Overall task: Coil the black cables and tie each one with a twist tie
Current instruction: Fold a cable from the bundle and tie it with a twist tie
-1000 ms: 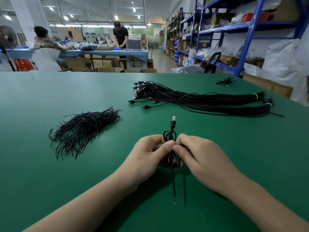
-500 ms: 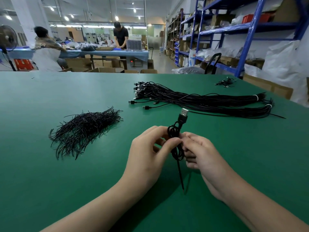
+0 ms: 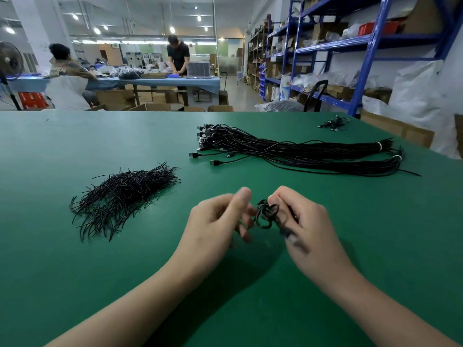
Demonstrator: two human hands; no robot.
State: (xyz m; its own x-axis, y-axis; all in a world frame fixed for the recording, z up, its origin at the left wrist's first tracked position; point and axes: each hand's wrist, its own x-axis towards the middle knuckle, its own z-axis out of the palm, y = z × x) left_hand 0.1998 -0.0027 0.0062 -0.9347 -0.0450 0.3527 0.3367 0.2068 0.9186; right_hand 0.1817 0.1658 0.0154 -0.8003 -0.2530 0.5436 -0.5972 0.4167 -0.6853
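Observation:
A small coiled black cable hangs just above the green table, between my two hands. My right hand grips the coil's right side with curled fingers, and a blurred cable end shows under its thumb. My left hand is blurred by motion; its thumb is raised and its curled fingertips meet the coil's left edge. A loose pile of black twist ties lies to the left. Behind the hands lies a long bundle of straight black USB cables.
One small black coiled cable lies at the table's far right corner. Blue shelving and white sacks stand to the right. Two people work at a blue table in the background.
The coil has been turned, so the USB plug no longer sticks up and the long tail below it is gone from sight. Both hands have risen slightly and spread a little apart.

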